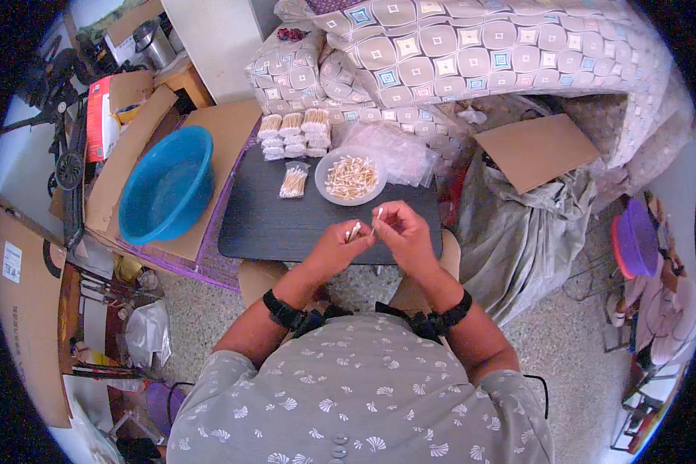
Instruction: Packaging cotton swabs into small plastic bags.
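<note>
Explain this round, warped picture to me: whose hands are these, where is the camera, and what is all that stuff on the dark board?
The camera sits on a person's head and looks down through a fisheye lens, so straight edges bend. The two hands are that person's own. The left hand pinches a few cotton swabs; the right hand holds one more. On the dark board lie a bowl of loose swabs, a small filled bag, a row of packed bundles and an empty clear bag. A blue basin stands to the left.
</note>
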Motion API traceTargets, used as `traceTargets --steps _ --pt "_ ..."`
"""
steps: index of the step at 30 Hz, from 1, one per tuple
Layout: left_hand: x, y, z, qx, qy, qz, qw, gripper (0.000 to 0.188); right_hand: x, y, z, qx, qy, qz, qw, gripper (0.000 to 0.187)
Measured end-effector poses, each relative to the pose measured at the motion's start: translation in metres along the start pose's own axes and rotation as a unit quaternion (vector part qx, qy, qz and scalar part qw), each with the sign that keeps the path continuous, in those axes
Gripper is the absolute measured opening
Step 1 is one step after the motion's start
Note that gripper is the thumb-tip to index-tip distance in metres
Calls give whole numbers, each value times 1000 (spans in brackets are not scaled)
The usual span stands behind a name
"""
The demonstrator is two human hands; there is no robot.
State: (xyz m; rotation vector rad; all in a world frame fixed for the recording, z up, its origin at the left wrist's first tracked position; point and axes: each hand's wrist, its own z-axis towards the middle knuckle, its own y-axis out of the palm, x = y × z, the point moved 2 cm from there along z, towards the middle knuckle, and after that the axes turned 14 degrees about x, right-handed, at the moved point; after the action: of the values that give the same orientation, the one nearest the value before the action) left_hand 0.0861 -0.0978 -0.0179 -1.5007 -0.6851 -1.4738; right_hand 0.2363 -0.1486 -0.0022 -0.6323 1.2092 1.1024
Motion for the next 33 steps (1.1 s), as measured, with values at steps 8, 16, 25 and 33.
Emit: traceTargets --steps 8,16,25,33 --pt "6 -3 -3 25 -60 -43 997 11 2 -1 -1 6 -18 -9 1000 8" --pt "3 -13 0 86 -68 -74 991 9 13 -5 -2 22 -19 -48 998 6" --pt "14 -14 2 134 -33 -100 985 11 19 -1 -8 -42 -6 -135 990 8" --pt "18 -7 -1 79 -54 -83 992 15 21 6 -12 -113 64 -105 986 15"
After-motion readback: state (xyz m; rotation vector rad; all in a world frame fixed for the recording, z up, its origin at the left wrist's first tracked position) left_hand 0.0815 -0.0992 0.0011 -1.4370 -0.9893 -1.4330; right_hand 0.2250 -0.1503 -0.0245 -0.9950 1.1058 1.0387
